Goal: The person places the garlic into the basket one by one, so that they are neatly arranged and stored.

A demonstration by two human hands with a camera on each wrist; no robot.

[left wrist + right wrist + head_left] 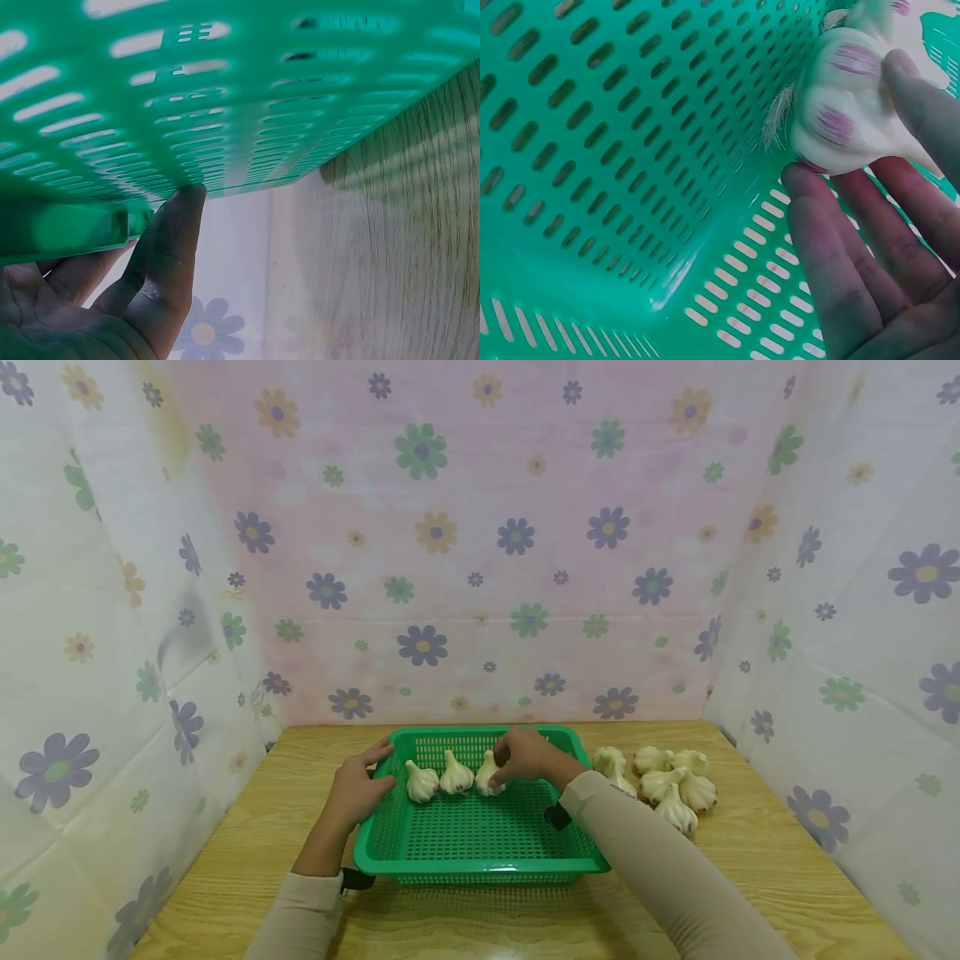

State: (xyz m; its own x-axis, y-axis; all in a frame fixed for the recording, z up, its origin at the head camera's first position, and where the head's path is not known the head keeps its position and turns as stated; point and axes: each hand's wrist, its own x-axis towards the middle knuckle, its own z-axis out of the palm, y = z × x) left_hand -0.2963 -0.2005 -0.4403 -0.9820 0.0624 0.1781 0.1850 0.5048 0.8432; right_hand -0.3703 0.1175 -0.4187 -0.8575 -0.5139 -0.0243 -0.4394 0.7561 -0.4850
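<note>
A green plastic basket [487,867] with slotted walls stands on the table. My left hand [360,789] holds its left rim; in the left wrist view, fingers [169,262] press against the outer wall below the rim. Inside, my right hand [525,755] pinches a garlic bulb [487,774] between thumb and fingers, near the back wall. To its left sit a second garlic bulb [456,774] and a third bulb [422,782], in a row. In the right wrist view, the pinched bulb [847,112] shows purple streaks and pale roots toward the slotted wall.
Right of the basket, several more garlic bulbs [675,785] lie in a cluster on the wooden table [757,860], partly behind the right forearm. Flowered cloth [480,568] hangs at the back and on both sides.
</note>
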